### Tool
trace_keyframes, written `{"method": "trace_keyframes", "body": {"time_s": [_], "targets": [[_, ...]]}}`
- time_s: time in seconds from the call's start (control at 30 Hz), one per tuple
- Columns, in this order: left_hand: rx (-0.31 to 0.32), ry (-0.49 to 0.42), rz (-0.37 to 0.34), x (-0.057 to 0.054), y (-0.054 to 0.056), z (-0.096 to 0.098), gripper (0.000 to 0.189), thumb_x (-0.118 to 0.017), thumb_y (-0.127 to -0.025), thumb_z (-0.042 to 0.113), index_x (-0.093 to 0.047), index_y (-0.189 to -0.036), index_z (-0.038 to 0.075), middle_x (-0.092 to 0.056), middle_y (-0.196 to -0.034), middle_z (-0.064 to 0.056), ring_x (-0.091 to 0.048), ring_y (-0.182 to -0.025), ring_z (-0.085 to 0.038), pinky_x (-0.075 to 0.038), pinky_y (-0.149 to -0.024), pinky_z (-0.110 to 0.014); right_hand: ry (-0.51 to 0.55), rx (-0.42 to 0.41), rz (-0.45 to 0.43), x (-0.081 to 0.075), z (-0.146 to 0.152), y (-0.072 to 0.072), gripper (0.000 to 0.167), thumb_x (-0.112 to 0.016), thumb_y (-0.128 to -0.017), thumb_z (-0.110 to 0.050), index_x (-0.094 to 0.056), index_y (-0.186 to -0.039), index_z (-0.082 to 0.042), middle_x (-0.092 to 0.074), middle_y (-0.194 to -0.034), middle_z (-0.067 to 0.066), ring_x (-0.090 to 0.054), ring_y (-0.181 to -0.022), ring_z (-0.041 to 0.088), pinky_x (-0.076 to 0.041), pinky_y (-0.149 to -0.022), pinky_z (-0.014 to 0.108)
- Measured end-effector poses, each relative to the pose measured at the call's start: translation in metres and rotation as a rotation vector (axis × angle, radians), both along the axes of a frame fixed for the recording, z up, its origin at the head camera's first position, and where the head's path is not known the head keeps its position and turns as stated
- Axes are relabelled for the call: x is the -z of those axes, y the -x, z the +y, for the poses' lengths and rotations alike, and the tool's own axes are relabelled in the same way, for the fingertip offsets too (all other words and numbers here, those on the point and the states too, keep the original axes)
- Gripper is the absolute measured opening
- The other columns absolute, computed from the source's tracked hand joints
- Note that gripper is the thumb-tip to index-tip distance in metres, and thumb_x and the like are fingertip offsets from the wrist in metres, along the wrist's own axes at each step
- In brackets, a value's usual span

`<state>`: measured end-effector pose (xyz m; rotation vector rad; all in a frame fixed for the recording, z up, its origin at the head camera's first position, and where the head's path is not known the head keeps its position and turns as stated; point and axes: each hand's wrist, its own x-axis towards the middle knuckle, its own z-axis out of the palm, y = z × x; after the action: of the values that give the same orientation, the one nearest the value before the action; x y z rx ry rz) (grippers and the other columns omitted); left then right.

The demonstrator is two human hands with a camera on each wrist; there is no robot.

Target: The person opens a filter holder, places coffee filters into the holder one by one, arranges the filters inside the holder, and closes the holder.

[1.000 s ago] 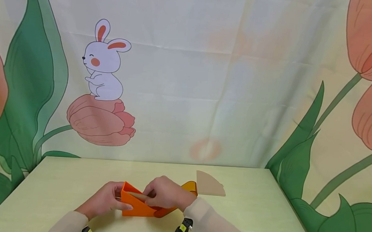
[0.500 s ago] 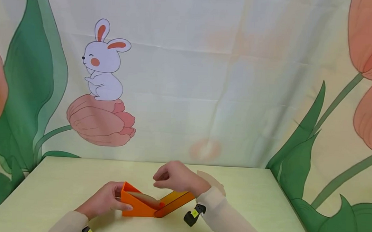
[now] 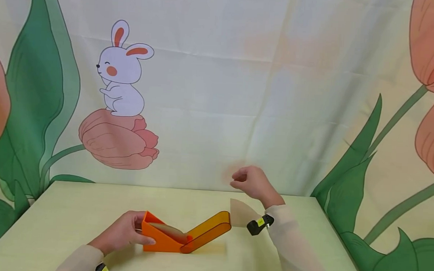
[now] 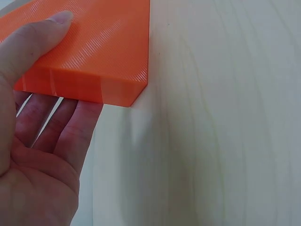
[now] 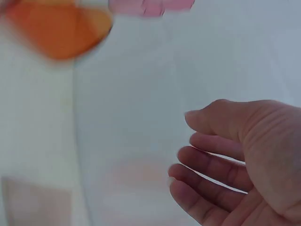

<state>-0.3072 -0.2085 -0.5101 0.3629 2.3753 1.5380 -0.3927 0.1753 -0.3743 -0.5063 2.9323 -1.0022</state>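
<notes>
An orange plastic box [image 3: 161, 241] with slanted sides sits on the table in the head view, its translucent amber lid [image 3: 210, 231] swung out to the right. Inside lies a tan, fan-shaped paper coffee filter [image 3: 169, 232]. My left hand [image 3: 124, 233] grips the box's left end, thumb on the near side; in the left wrist view the thumb presses the orange wall [image 4: 110, 47] and the fingers pass behind it. Raised over the table's back edge, my right hand [image 3: 253, 183] holds nothing, its fingers loosely bent, as the right wrist view also shows.
Behind the lid's end, another tan coffee filter [image 3: 239, 215] lies flat on the pale table [image 3: 90, 204]. A cloth backdrop [image 3: 203, 110] printed with a rabbit and tulips hangs at the table's back edge.
The right hand has let go of the coffee filter in the box and moved up and right, away from it. The left hand stays on the box.
</notes>
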Motion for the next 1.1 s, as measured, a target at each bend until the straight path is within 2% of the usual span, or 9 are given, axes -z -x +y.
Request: {"method": "trace_keyframes", "body": {"time_s": [0.2, 0.33, 0.43, 0.6, 0.7, 0.8, 1.1], "targets": [[-0.008, 0.0, -0.004, 0.0, 0.0, -0.001, 0.053, -0.091, -0.076, 0.027, -0.07, -0.122, 0.01, -0.075, -0.114, -0.004, -0.066, -0.099, -0.022, -0.052, -0.089, -0.033, -0.041, 0.132, -0.062, 0.029, 0.023, 0.016, 0.02, -0.08, -0.089, -0.022, -0.076, -0.102, -0.007, -0.072, -0.1, 0.005, -0.064, -0.091, 0.021, -0.058, -0.084, 0.037], [-0.013, 0.007, -0.005, 0.0, 0.0, -0.001, 0.054, -0.091, -0.076, 0.027, -0.07, -0.122, 0.01, -0.075, -0.114, -0.004, -0.066, -0.099, -0.021, -0.052, -0.09, -0.034, -0.075, 0.183, -0.101, 0.053, 0.033, 0.022, 0.019, -0.082, -0.087, -0.022, -0.075, -0.098, -0.008, -0.072, -0.099, 0.005, -0.063, -0.089, 0.022, -0.057, -0.082, 0.036], [-0.014, 0.013, -0.002, 0.0, 0.0, -0.001, 0.053, -0.091, -0.076, 0.027, -0.07, -0.122, 0.01, -0.075, -0.113, -0.003, -0.066, -0.099, -0.021, -0.052, -0.09, -0.034, -0.076, 0.2, -0.132, 0.07, 0.04, 0.025, 0.025, -0.083, -0.086, -0.021, -0.075, -0.102, -0.004, -0.072, -0.102, 0.008, -0.064, -0.092, 0.024, -0.058, -0.085, 0.039], [-0.015, 0.011, -0.006, 0.0, -0.001, 0.0, 0.052, -0.091, -0.076, 0.027, -0.071, -0.121, 0.011, -0.075, -0.113, -0.003, -0.066, -0.099, -0.021, -0.051, -0.09, -0.034, -0.072, 0.244, -0.198, 0.102, 0.051, 0.027, 0.043, -0.084, -0.085, -0.024, -0.07, -0.117, 0.0, -0.07, -0.115, 0.011, -0.063, -0.1, 0.027, -0.055, -0.096, 0.046], [-0.019, 0.016, -0.011, 0.0, -0.001, 0.001, 0.052, -0.091, -0.076, 0.026, -0.071, -0.121, 0.011, -0.075, -0.113, -0.003, -0.066, -0.099, -0.021, -0.052, -0.092, -0.036, -0.076, 0.296, -0.224, 0.117, 0.055, 0.027, 0.049, -0.086, -0.082, -0.028, -0.067, -0.117, 0.0, -0.068, -0.114, 0.011, -0.06, -0.101, 0.027, -0.053, -0.097, 0.047], [-0.025, 0.028, -0.009, 0.0, -0.001, 0.002, 0.052, -0.091, -0.076, 0.026, -0.07, -0.121, 0.011, -0.075, -0.113, -0.002, -0.065, -0.098, -0.02, -0.052, -0.093, -0.038, -0.075, 0.322, -0.228, 0.124, 0.057, 0.027, 0.051, -0.089, -0.079, -0.03, -0.065, -0.113, 0.0, -0.067, -0.11, 0.012, -0.059, -0.099, 0.027, -0.052, -0.095, 0.047], [-0.031, 0.021, -0.009, -0.001, -0.002, 0.001, 0.052, -0.091, -0.076, 0.026, -0.07, -0.121, 0.011, -0.075, -0.114, -0.003, -0.066, -0.099, -0.02, -0.053, -0.095, -0.041, -0.133, 0.343, -0.21, 0.127, 0.048, 0.028, 0.051, -0.092, -0.075, -0.03, -0.066, -0.107, 0.0, -0.068, -0.102, 0.01, -0.061, -0.092, 0.026, -0.055, -0.089, 0.045]]}}
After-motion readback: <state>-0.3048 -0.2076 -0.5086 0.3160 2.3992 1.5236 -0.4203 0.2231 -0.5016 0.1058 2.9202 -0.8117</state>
